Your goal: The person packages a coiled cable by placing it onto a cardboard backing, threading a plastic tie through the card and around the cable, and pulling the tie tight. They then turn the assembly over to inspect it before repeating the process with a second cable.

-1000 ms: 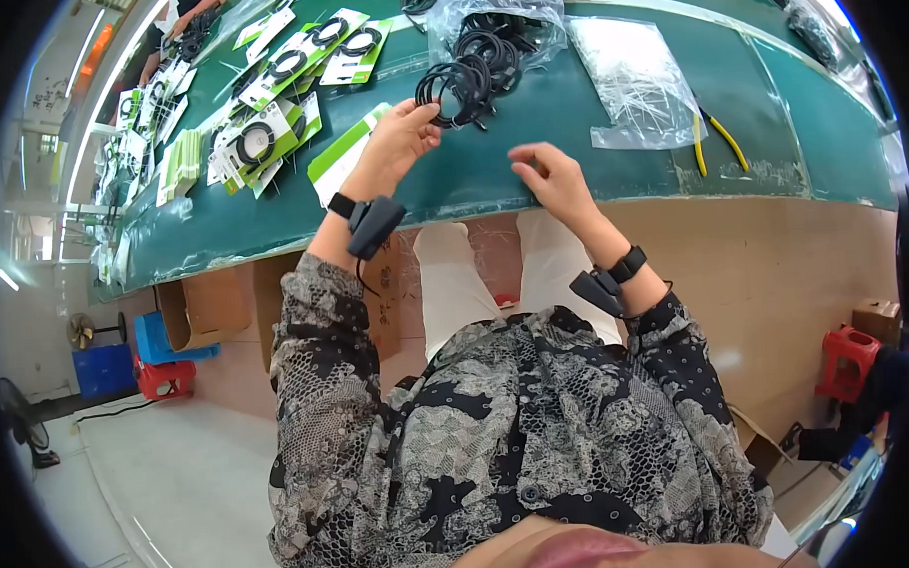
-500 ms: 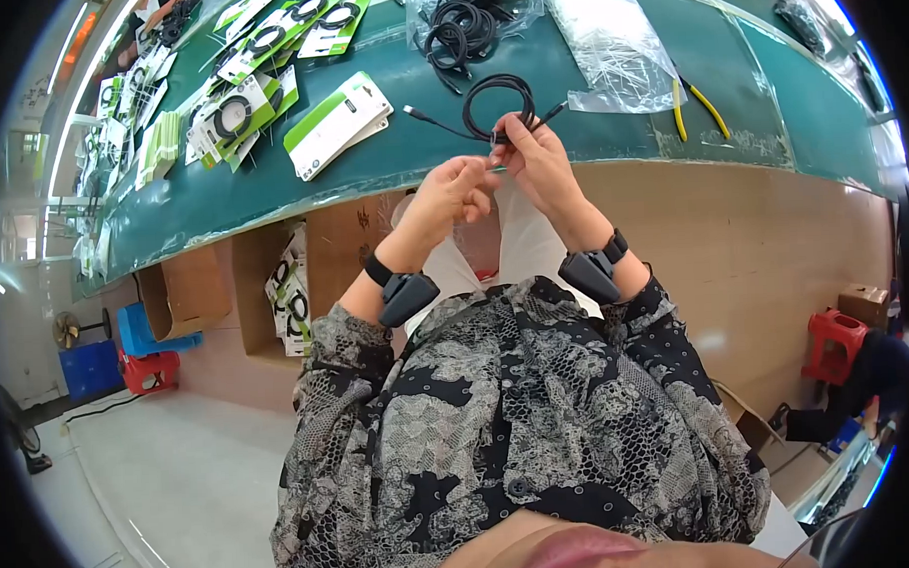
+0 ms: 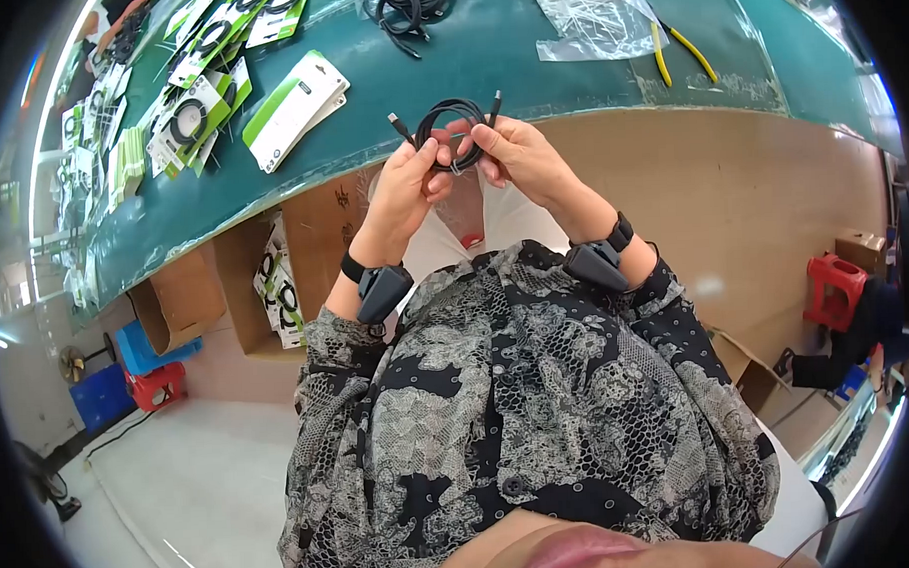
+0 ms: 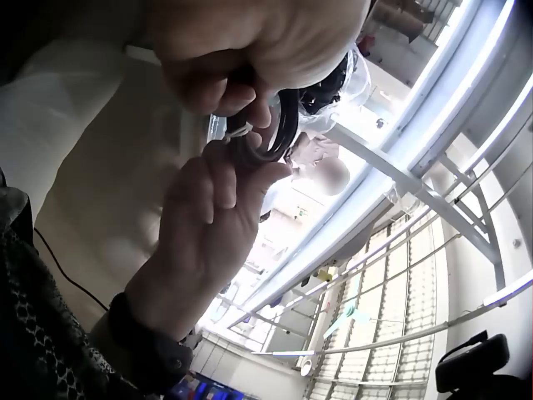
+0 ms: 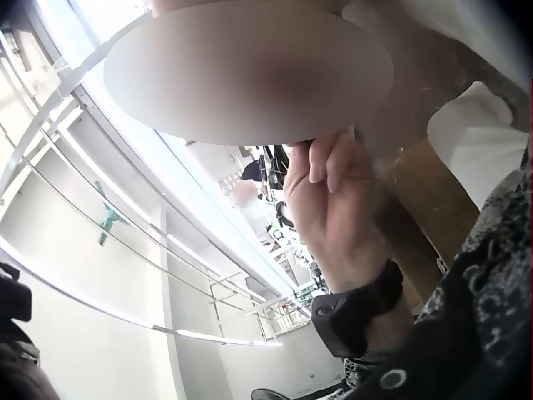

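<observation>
A coiled black cable [image 3: 455,106] is held between both hands just past the table's front edge in the head view, its two plug ends sticking up at either side. My left hand [image 3: 399,194] pinches the left side of the coil between thumb and fingers. On the other side my right hand [image 3: 537,163] grips it with the thumb on top. A pale tie [image 3: 456,168] crosses the bottom of the loop between the hands. In the left wrist view the coil [image 4: 288,125] shows between the fingers; a blurred patch covers much of the right wrist view.
A stack of white-and-green cards [image 3: 298,109] lies on the green table [image 3: 487,68], right of a pile of carded cables [image 3: 189,121]. Farther back are loose black cables [image 3: 401,15], a clear bag of thin white strips [image 3: 605,16] and yellow-handled pliers [image 3: 689,55].
A second ago my left hand was at the cable bundle; then my right hand held a separate coil. Now both hands grip that coil, and the head view has shifted.
</observation>
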### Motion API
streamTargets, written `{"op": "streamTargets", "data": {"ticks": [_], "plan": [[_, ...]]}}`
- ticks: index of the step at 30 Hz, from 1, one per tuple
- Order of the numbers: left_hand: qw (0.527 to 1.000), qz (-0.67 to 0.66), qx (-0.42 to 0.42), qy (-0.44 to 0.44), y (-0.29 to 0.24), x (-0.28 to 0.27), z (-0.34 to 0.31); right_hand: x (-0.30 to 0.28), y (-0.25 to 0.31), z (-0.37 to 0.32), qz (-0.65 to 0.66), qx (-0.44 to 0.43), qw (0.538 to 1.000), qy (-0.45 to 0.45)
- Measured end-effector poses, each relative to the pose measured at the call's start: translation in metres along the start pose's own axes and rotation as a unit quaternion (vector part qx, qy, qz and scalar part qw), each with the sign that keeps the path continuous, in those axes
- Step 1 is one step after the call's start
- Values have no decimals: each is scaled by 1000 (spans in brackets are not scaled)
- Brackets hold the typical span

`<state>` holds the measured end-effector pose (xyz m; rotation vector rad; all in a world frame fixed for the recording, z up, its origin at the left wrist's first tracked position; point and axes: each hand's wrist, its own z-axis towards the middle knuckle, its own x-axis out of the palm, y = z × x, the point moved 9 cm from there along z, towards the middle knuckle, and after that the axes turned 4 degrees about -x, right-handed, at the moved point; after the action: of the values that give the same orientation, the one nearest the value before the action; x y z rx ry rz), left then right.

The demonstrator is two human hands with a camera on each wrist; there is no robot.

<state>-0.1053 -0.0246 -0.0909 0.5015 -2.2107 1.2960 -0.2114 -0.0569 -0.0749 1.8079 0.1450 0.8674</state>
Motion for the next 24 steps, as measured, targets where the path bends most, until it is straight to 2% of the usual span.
{"op": "streamTargets", "data": {"ticks": [4,7,8,11,12,14,15,17,18,19,20,21,22,24], "plan": [[996,-75,-51,-4,20,-2,-2,9,3,-7,-35,8,999,-15],[983,-144,-59,97,23,13,-1,10,-1,-9,-61,19,998,-17],[983,-144,-60,96,22,15,-2,10,1,-9,-49,-4,999,-10],[995,31,79,-46,-10,4,-15,9,8,-9,-27,-49,998,2],[995,30,78,-46,-17,14,-21,10,13,-12,-8,-83,996,10],[968,181,168,-39,-49,46,-40,11,25,-17,30,-151,988,26],[943,255,212,-35,-61,59,-45,9,26,-18,28,-151,988,25],[863,464,201,-4,-86,49,-47,17,45,-26,8,-219,970,102],[826,524,196,-69,-107,19,-46,22,53,-32,-3,-251,958,139],[781,581,189,-132,-129,-15,-44,20,55,-33,-5,-249,959,136],[645,688,261,-206,-159,-35,-49,20,57,-34,11,-249,957,145],[483,767,322,-272,-179,-48,-55,21,59,-35,28,-250,955,155],[484,767,324,-270,-180,-76,-49,22,61,-36,44,-252,952,165],[408,816,281,-297,-163,-137,-34,23,62,-35,60,-256,951,164]]}}
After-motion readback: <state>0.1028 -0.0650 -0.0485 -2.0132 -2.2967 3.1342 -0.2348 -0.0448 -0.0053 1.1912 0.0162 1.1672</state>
